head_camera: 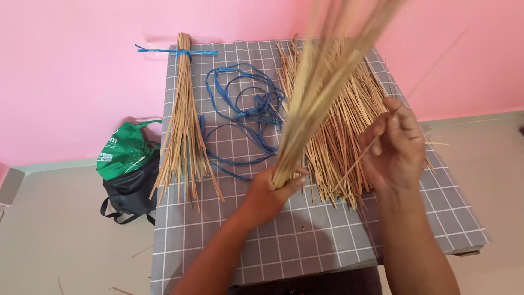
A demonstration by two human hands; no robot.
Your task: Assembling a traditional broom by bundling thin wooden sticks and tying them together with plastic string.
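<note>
Over the checked cloth (305, 240), left hand (273, 191) clenches a stick bundle (322, 82); right hand (396, 147) pinches one stick (364, 155).

Left hand (273, 188) grips a bunch of thin sticks (322, 87): dry plant fibre, pale straw colour, matt, stiff. Loose pile (344, 136) under the right hand (396, 145) is the same stuff, rough cut ends. Tied bundle (184, 125) same again, bound with blue plastic cord, slightly shiny. Loose blue cord (245, 109) looks like smooth synthetic twine. Table cover (305, 240) is grey checked cloth, matt, soft creases. Green bag (123, 150) is glossy plastic; black bag (131, 196) is dull fabric.
</note>
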